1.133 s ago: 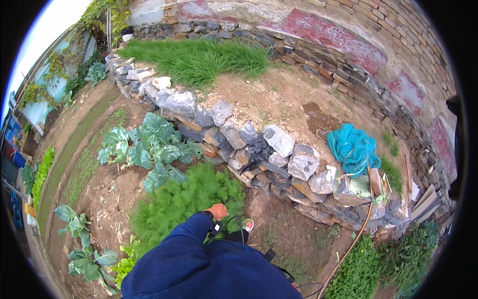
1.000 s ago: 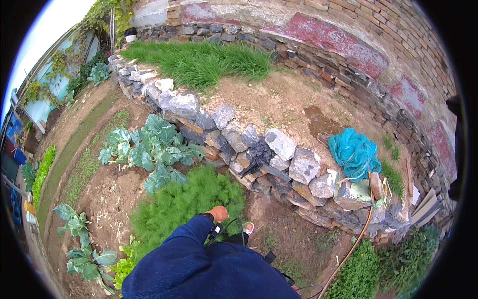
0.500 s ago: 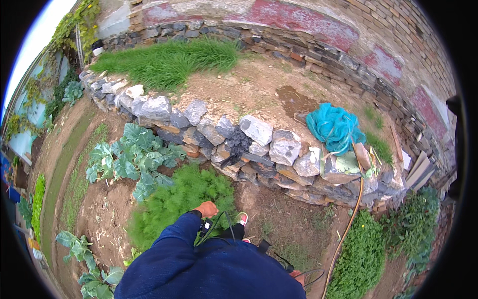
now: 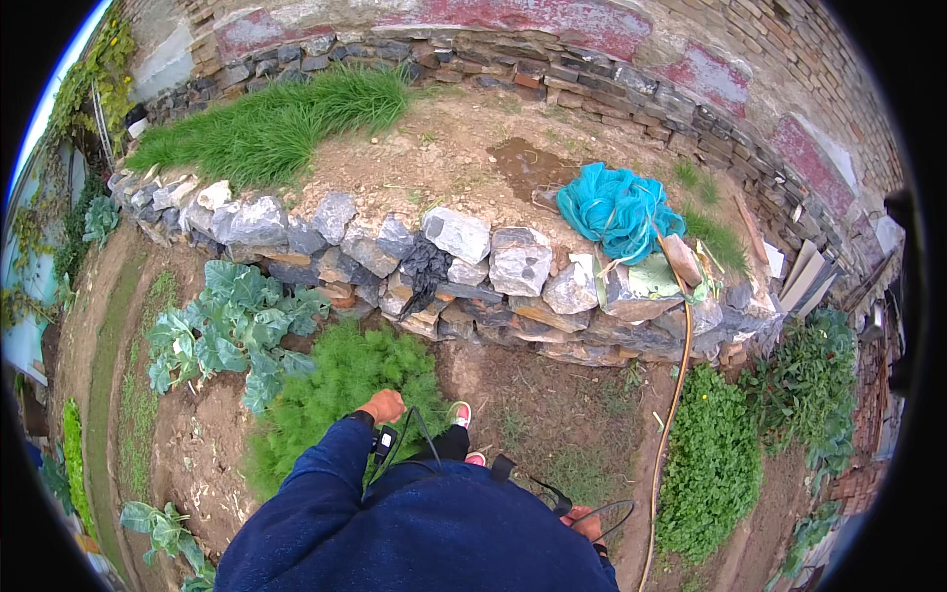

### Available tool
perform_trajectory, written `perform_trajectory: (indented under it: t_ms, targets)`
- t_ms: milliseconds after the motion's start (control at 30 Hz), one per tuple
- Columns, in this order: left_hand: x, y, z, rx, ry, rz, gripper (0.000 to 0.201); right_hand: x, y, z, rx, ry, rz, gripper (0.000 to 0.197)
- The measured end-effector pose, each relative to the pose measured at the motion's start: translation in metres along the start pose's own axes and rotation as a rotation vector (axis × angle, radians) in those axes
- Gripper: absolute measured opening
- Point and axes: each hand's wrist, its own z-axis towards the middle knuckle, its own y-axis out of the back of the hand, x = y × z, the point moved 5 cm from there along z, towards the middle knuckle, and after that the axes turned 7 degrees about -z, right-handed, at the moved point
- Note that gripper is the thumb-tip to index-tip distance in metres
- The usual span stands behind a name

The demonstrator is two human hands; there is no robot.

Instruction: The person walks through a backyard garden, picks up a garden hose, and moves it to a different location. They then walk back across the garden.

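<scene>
My left hand [image 4: 385, 406] is in front of my body, over the near edge of a bushy plant with fine feathery leaves [image 4: 340, 395]. Its fingers are curled closed; whatever lies inside them, if anything, is hidden. A dark band circles that wrist, and a black device [image 4: 383, 444] with a loop of cable [image 4: 424, 434] hangs beside it. Low at my right side, my right hand [image 4: 586, 523] shows only in part beside another dark cable loop [image 4: 621, 511], its fingers too small and covered to read. My shoes [image 4: 461, 414] stand on bare soil.
Ahead runs a low stone wall [image 4: 454, 235] edging a raised bed with tall grass [image 4: 276, 123] and a bundled teal net [image 4: 619, 212]. A yellowish hose [image 4: 671, 424] drops from it past leafy greens [image 4: 708, 464] at right. Broad-leaved plants [image 4: 232, 331] grow at left.
The whole scene has slid left and slightly up in the view as my head turned. My right hand has come further into view; my left hand stays closed by the feathery plant.
</scene>
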Motion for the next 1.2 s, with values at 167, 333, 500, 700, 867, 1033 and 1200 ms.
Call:
perform_trajectory:
  t_ms: [167, 333, 500, 700, 867, 1033, 1200]
  targets:
    - [0.009, -0.005, 0.008, 0.028, 0.016, 0.072, 0.012, 0.043, -0.001, -0.008, -0.037, -0.015, 0.159, 0.02]
    - [0.015, -0.009, 0.018, 0.05, 0.084, -0.073, 0.013, 0.044, -0.01, -0.029, -0.183, -0.5, 0.739, 0.007]
    - [-0.008, -0.012, 0.022, 0.101, -0.104, -0.135, 0.009, 0.017, -0.021, -0.048, -0.279, -0.542, 0.861, 0.008]
    - [-0.025, -0.022, 0.059, 0.512, -0.48, -0.086, 0.006, 0.018, -0.044, -0.101, -0.376, -0.567, 0.917, 0.008]
    - [-0.035, -0.031, 0.09, 0.88, 0.342, -0.577, 0.01, 0.034, -0.067, -0.151, -0.613, -0.774, 1.013, 0.003]
    - [-0.13, -0.039, 0.13, 0.588, -0.042, 0.329, 0.008, 0.048, -0.129, -0.213, -0.794, -0.997, 1.164, 0.001]
    - [-0.212, -0.087, 0.19, 0.505, 0.094, 0.414, 0.015, 0.088, -0.208, -0.265, -0.939, -1.153, 1.385, 0.003]
